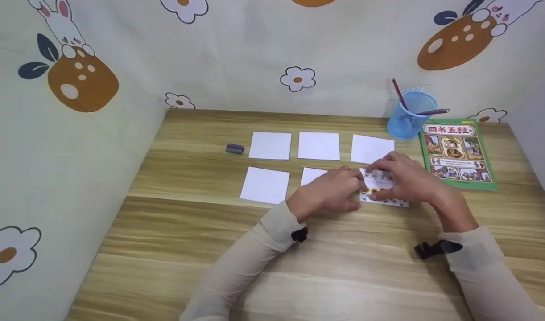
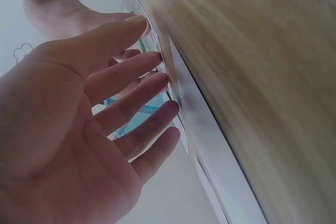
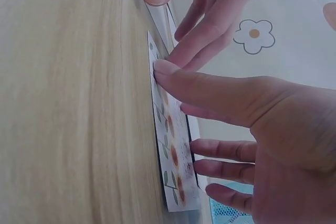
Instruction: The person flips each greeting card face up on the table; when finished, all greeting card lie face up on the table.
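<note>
A printed card (image 1: pixel 385 201) with Chinese characters and a row of sunflowers lies at the right end of the front row. My right hand (image 1: pixel 408 180) spans it, the thumb (image 3: pixel 178 77) pressing near its left edge and the other fingers at its far edge. From the left, my left hand (image 1: pixel 332 189) reaches in with its fingertips at the card's left edge. In the left wrist view its fingers (image 2: pixel 139 106) are loosely extended over a blank white card (image 2: pixel 202 108). That white card (image 1: pixel 311 175) is partly hidden under the left hand in the head view.
Blank white cards (image 1: pixel 270 146) form a back row of three; another (image 1: pixel 264 185) lies front left. A small dark cylinder (image 1: pixel 234 149) sits left of them. A blue mesh pen cup (image 1: pixel 408 120) with pencils stands back right, beside a green-bordered book (image 1: pixel 457 154).
</note>
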Demonstrator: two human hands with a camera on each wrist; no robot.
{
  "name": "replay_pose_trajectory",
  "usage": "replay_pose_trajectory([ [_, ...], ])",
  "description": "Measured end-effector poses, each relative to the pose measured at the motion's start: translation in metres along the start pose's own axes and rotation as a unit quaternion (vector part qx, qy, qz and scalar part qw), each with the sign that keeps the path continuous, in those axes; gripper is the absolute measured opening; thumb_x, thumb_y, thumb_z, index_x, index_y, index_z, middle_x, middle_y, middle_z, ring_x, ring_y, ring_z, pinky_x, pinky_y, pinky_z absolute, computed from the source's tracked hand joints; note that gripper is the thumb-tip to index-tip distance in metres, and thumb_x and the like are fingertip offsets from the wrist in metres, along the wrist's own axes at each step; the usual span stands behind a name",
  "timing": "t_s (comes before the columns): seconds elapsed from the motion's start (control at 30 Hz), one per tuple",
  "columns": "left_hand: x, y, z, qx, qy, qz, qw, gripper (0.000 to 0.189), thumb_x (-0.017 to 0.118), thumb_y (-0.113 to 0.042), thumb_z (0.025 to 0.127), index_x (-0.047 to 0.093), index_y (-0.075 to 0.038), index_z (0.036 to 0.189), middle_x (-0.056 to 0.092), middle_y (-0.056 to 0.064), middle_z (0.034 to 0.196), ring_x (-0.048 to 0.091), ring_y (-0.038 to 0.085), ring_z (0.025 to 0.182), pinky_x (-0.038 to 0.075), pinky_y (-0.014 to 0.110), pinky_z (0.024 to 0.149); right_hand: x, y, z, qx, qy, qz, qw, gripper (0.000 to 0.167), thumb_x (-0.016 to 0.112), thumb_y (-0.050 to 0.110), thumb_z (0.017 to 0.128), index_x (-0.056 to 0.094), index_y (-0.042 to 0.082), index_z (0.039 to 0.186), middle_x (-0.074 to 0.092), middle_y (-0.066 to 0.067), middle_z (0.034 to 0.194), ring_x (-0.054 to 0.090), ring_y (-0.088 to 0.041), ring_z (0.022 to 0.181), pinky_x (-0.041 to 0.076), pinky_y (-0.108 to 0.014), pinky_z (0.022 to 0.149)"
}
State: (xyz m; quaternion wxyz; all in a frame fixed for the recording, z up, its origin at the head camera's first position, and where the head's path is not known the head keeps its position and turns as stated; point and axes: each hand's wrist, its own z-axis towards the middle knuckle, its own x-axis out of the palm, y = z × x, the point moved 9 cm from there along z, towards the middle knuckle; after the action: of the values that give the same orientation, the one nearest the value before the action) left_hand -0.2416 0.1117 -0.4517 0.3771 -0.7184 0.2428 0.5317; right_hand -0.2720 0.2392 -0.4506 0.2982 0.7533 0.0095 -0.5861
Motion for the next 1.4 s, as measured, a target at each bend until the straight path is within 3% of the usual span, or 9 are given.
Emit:
replay_pose_trajectory([
  [0.17,-0.004,0.004,0.0,0.019,-0.007,0.013,0.9997,0.042,0.073,-0.032,0.103,0.071,-0.017,0.142,0.062,0.004,0.152,0.056,0.023,0.141,0.046,0.035,0.122,-0.001,0.001,-0.001,-0.004,0.001,0.011,0.9999,0.062,0.096,0.041,0.082,0.073,0.02,0.136,0.064,-0.013,0.131,0.056,-0.031,0.116,0.044,-0.045,0.095],
  [0.3,-0.015,0.017,-0.007,0.024,-0.021,0.017,0.9993,0.042,0.077,-0.031,0.101,0.072,-0.015,0.139,0.066,0.006,0.148,0.059,0.027,0.139,0.048,0.039,0.119,-0.001,0.0,-0.001,0.004,0.005,0.004,1.0,0.062,0.096,0.04,0.082,0.073,0.021,0.137,0.064,-0.013,0.131,0.056,-0.031,0.115,0.042,-0.045,0.093],
  [0.47,-0.021,0.044,-0.025,-0.018,-0.024,-0.025,0.9992,0.048,0.078,-0.033,0.101,0.069,-0.014,0.144,0.066,0.007,0.151,0.057,0.029,0.142,0.046,0.042,0.122,0.0,0.003,0.002,0.013,0.013,-0.003,0.9998,0.064,0.093,0.046,0.084,0.072,0.021,0.139,0.063,-0.013,0.135,0.055,-0.032,0.12,0.039,-0.049,0.098],
  [0.67,-0.019,0.069,-0.047,-0.054,-0.03,-0.064,0.996,0.057,0.082,-0.04,0.098,0.066,-0.015,0.147,0.062,0.007,0.153,0.052,0.027,0.145,0.044,0.041,0.125,0.003,0.025,0.018,-0.025,-0.015,0.029,0.9991,0.055,0.089,0.042,0.09,0.074,0.015,0.136,0.069,-0.011,0.131,0.06,-0.031,0.122,0.043,-0.055,0.106],
  [0.8,-0.017,0.074,-0.056,-0.052,-0.037,-0.068,0.9957,0.063,0.086,-0.042,0.094,0.066,-0.014,0.147,0.06,0.008,0.153,0.05,0.027,0.146,0.044,0.039,0.125,0.015,0.049,0.032,-0.051,-0.016,0.034,0.998,0.056,0.09,0.039,0.09,0.072,0.012,0.137,0.068,-0.012,0.134,0.059,-0.033,0.128,0.042,-0.06,0.113],
  [0.97,-0.011,0.081,-0.062,-0.078,-0.03,-0.079,0.9934,0.074,0.087,-0.043,0.093,0.057,-0.016,0.155,0.051,0.007,0.161,0.045,0.026,0.15,0.045,0.039,0.125,0.03,0.07,0.043,-0.059,-0.02,-0.005,0.998,0.077,0.092,0.05,0.084,0.066,0.01,0.144,0.062,-0.016,0.141,0.052,-0.039,0.133,0.041,-0.062,0.11],
  [1.13,-0.008,0.087,-0.063,-0.102,-0.03,-0.099,0.9893,0.078,0.087,-0.044,0.092,0.053,-0.015,0.157,0.049,0.007,0.16,0.046,0.024,0.147,0.047,0.039,0.122,0.034,0.068,0.046,-0.029,-0.024,-0.001,0.9993,0.082,0.095,0.049,0.081,0.063,0.006,0.143,0.06,-0.016,0.135,0.051,-0.038,0.127,0.04,-0.057,0.103],
  [1.4,-0.009,0.092,-0.065,-0.107,-0.03,-0.111,0.9875,0.082,0.091,-0.044,0.088,0.054,-0.019,0.157,0.055,0.004,0.151,0.051,0.023,0.134,0.052,0.039,0.114,0.037,0.064,0.048,-0.013,0.005,0.034,0.9993,0.072,0.093,0.041,0.085,0.063,0.007,0.141,0.063,-0.014,0.135,0.049,-0.036,0.129,0.037,-0.057,0.108],
])
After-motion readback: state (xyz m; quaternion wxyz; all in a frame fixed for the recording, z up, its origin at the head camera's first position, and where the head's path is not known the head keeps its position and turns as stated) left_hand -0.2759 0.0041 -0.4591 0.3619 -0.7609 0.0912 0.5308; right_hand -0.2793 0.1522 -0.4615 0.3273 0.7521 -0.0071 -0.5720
